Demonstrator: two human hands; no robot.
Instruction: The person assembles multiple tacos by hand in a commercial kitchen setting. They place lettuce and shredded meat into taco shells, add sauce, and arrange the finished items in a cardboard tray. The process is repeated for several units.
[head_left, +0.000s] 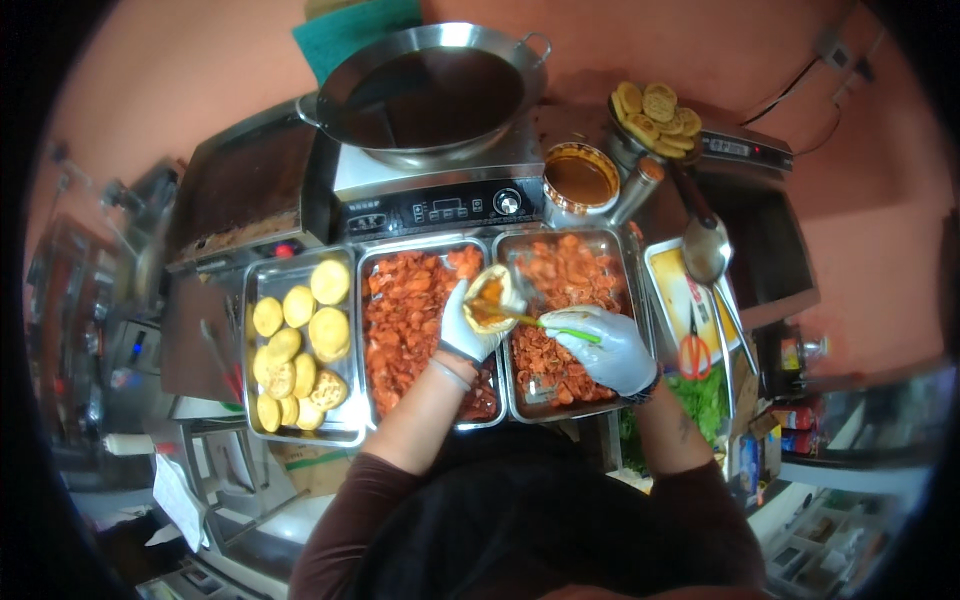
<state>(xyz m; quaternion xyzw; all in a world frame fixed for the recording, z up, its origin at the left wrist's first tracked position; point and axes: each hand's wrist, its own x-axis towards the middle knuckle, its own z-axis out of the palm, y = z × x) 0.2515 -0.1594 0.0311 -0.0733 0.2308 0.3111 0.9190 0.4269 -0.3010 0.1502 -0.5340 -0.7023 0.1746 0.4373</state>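
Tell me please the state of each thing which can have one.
Bread: split open, orange inside
Utensil: tip at bread's opening
Left hand: gloved, holding bread
Right hand: gloved, gripping utensil
Wok: uncovered, dark liquid inside
Pot: uncovered, brown sauce inside
Left tray: partly filled with flatbreads
Middle tray: spread with reddish pieces
Right tray: reddish pieces, metal showing

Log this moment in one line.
left hand: holds opened flatbread; right hand: holds green-handled utensil at its opening; below: reddish food
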